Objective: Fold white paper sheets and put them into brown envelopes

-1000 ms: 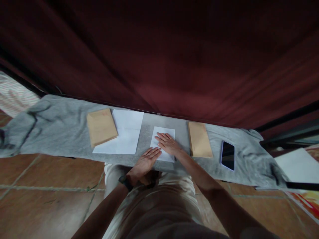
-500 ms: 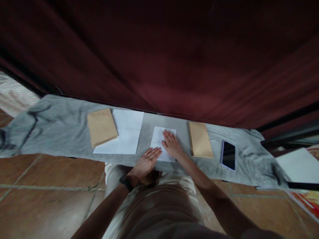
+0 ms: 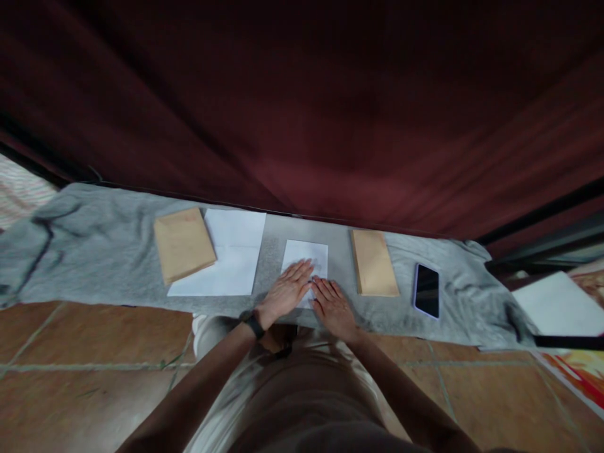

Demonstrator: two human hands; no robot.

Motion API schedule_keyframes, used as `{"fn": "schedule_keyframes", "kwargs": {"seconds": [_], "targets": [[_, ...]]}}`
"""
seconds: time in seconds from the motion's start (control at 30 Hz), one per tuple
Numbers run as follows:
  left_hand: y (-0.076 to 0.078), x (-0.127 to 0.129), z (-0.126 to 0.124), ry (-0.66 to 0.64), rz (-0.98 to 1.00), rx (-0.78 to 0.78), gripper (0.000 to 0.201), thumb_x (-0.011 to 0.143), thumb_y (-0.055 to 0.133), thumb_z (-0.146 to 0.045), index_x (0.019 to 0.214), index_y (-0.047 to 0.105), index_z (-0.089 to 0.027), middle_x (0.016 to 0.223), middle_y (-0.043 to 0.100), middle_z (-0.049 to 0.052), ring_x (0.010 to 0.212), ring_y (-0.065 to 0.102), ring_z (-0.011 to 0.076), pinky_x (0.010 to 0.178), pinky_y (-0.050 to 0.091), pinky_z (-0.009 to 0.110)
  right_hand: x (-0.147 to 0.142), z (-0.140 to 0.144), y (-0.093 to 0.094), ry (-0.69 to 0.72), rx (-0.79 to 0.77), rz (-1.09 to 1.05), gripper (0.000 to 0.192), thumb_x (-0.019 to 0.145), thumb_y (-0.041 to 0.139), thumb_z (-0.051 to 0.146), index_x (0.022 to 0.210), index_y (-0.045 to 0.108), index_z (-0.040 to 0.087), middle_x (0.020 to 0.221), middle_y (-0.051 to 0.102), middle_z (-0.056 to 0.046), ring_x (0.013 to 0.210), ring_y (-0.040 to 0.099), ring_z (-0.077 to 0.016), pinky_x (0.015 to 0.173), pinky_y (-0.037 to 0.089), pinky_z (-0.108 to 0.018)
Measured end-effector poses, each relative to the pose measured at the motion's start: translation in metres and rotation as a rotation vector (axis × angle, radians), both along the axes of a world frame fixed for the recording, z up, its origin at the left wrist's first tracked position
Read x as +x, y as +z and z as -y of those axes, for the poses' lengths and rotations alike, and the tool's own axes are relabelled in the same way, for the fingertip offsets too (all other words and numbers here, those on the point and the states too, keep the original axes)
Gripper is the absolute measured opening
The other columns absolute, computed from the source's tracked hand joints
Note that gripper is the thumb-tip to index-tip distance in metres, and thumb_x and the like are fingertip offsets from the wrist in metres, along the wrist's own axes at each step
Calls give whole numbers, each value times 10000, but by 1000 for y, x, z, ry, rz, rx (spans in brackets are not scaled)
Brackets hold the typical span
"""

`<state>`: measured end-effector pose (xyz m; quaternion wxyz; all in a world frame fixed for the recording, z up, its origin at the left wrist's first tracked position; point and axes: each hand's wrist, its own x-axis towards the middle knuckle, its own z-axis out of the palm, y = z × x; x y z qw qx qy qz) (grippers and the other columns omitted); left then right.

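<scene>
Both hands lie flat, fingers extended: left hand (image 3: pixel 284 290) presses on the small folded white sheet (image 3: pixel 304 263) at the middle of the grey cloth (image 3: pixel 104 251), right hand (image 3: pixel 333 304) on its near right corner, neither pinching it. Sheet looks already folded down and being flattened (judgement only); still loose are the unfolded white sheet (image 3: pixel 226 264), the two brown envelopes (image 3: pixel 183 243) (image 3: pixel 374 263) and the phone (image 3: pixel 426 290). Creases, any print and the sheet's near edge are hidden under the palms or blurred.

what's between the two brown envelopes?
In the head view, between the left envelope and the right envelope: a large white sheet, bare grey cloth, then the folded paper under both hands.
</scene>
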<state>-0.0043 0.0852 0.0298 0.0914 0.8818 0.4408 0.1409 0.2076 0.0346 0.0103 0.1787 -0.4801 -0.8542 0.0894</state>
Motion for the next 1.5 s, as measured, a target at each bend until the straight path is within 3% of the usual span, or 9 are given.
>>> {"fn": "schedule_keyframes", "kwargs": {"seconds": [0.2,0.3,0.4,0.5,0.6,0.7,0.9,1.1,1.5], "targets": [[-19,11,-32,230,-19,12,577,1076,323,-384,1592,400,-137,1658,384,138,1577,284,269,1293,228,510,2,1,2,33,9,13,490,1066,469,277,1545,485,178,1605,477,-107,1492,450,-257,1267,324,-519],[-20,0,-34,356,-29,8,603,1069,316,-364,1585,392,-62,1658,367,174,1576,283,284,1298,222,487,4,2,4,43,14,8,473,1066,467,267,1526,509,165,1597,488,-111,1481,464,-249,1267,330,-505],[-22,-14,-22,419,-8,42,588,1066,323,-346,1579,404,-69,1644,393,180,1558,327,289,1287,253,487,5,4,6,50,13,-6,475,1056,495,274,1516,518,158,1588,501,-116,1475,473,-252,1269,329,-507],[-26,-27,5,358,26,100,577,1061,384,-392,1574,421,-131,1626,432,169,1540,367,294,1262,302,518,5,6,7,73,9,-27,502,1032,549,297,1518,517,173,1579,512,-122,1469,482,-263,1266,334,-522],[-25,-37,36,182,-14,85,585,1039,465,-463,1555,449,-188,1623,450,137,1534,380,285,1277,254,543,6,8,6,93,14,-47,534,1007,593,322,1518,519,186,1576,516,-128,1469,482,-278,1255,355,-535],[-18,-42,53,101,-79,28,564,1017,502,-392,1538,471,-178,1614,463,138,1521,402,279,1282,229,544,6,9,4,88,22,-50,529,1003,592,321,1505,533,166,1574,518,-135,1471,477,-284,1250,370,-526],[0,-31,48,82,-168,-59,604,897,548,-196,1500,523,-162,1604,464,176,1495,438,320,1227,328,532,6,7,2,87,18,-55,519,989,602,315,1487,551,178,1551,547,-133,1458,493,-276,1241,386,-525],[8,-23,50,69,-216,-82,589,893,510,-132,1482,527,-139,1582,496,180,1490,449,300,1210,358,494,6,6,3,79,8,-61,506,983,619,327,1462,573,170,1536,563,-138,1442,509,-271,1234,395,-519],[-1,-25,55,57,-199,17,524,951,404,-76,1440,567,-171,1484,610,145,1408,545,256,1182,411,478,3,6,3,87,22,-74,483,986,624,329,1449,577,197,1506,597,-118,1394,556,-256,1239,381,-514]]}}
